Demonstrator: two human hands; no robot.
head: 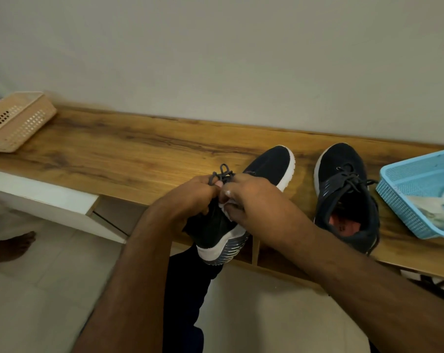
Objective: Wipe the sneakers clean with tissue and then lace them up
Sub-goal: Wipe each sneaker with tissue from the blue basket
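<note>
A dark sneaker [266,164] with a white sole lies tilted over the front edge of the wooden shelf [114,149], its heel hanging off. My left hand [190,197] pinches its grey lace [222,174], which loops up above my fingers. My right hand [249,197] meets the left over the lace area, and its curled fingers hold a bit of white tissue [227,211]. The second dark sneaker [343,192] stands upright on the shelf to the right, laced, with a pink insole showing.
A blue plastic basket [394,200] with crumpled tissue stands at the shelf's right end. A beige basket [17,121] lies tipped at the left end. A wall rises right behind the shelf. Someone's bare foot [14,245] is on the tiled floor at left.
</note>
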